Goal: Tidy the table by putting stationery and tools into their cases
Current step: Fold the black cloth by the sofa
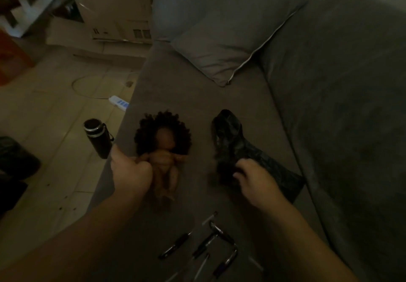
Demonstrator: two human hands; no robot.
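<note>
Sofa [175, 97] cushioning, grey and dim, fills the head view, with a pillow [230, 40] at twelve o'clock and tiled floor [55, 110] at nine o'clock, where a dark bottle [98, 139] and cardboard boxes [114, 11] stand. The left hand [129, 172] is closed on the arm of a doll [163, 150] lying on the seat. The right hand [254, 180] curls around a black dinosaur toy [232, 145]. Pens [206, 246] lie scattered at six o'clock.

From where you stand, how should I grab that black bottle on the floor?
Grip the black bottle around its straight body, just below the silver ring, coming from the sofa side. It stands upright and clear, and its round sides suit a wrapped hand.
</note>
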